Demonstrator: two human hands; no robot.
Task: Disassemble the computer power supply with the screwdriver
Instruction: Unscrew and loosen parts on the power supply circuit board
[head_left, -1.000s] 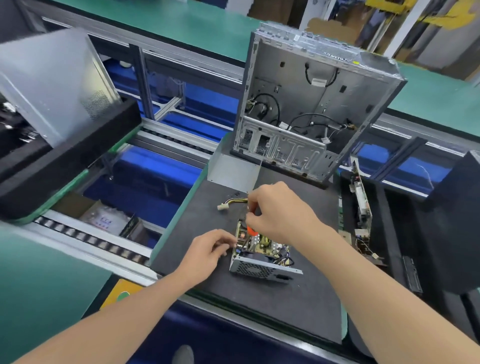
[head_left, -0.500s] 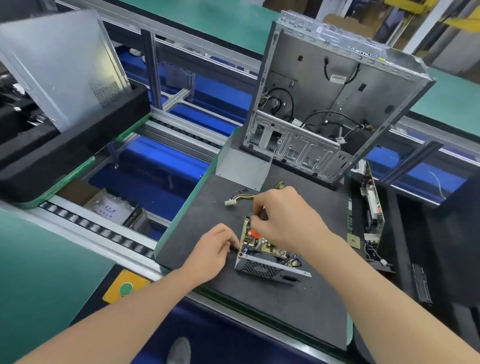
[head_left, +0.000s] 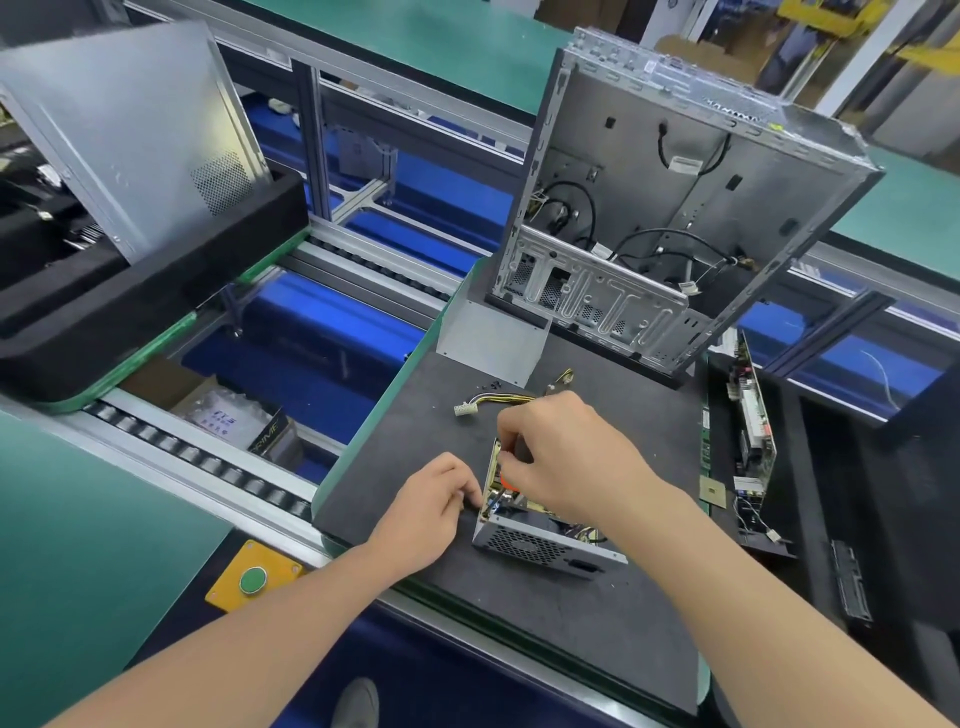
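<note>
Right hand (head_left: 566, 457), centre frame, grips the orange-handled screwdriver (head_left: 510, 486); left hand (head_left: 431, 512) pinches the power supply (head_left: 540, 545) wall. Judged rigid, weighty, sharp-edged: hold casing, not fragile board.

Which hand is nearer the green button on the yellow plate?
Left. The left hand is up and right of the green button, holding the power supply's left edge; the right hand, gripping the screwdriver, is farther right over it.

head-worn, wide-angle | faces forward and down | near, above work mat (head_left: 545, 623)
</note>
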